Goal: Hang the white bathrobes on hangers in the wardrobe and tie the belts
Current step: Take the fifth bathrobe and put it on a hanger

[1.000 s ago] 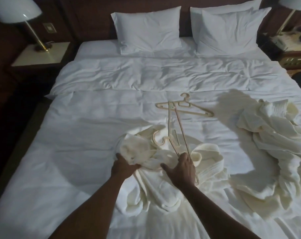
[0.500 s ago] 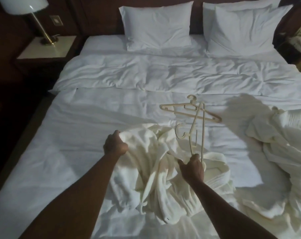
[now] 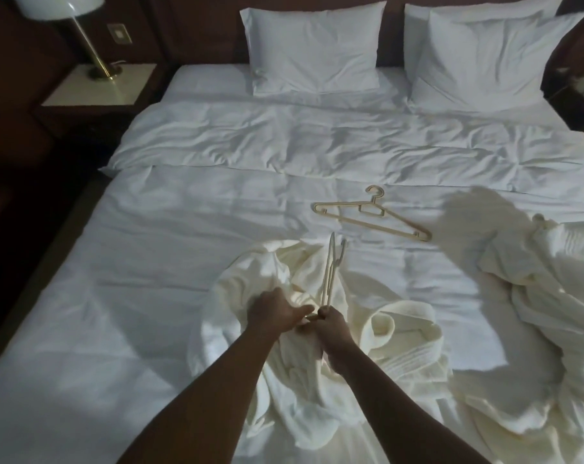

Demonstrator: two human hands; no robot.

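From the head view we see a wide bed [image 3: 190, 262] with white linen, and our two bare arms reaching out over it. Our right hand [image 3: 334, 324] has its fingers curled tight round one end of a cream plastic hanger [image 3: 329, 272], which stands edge-on and points away from us over the bedding. Our left hand [image 3: 277, 311] sits just beside it, fingers partly curled and gathering the cloth of a white bathrobe [image 3: 304, 373]; the fingertips reach toward the right hand, though we cannot tell whether they also touch the hanger. This bathrobe lies crumpled on the bed under both hands, its folded collar to the right. A second bathrobe [image 3: 551, 279] lies heaped near the right edge, well apart from the first. A second hanger [image 3: 372, 214] lies flat on the duvet beyond our hands. Two pillows [image 3: 314, 48] lean at the headboard, and a lamp [image 3: 83, 38] stands on the nightstand [image 3: 99, 90] at the left.
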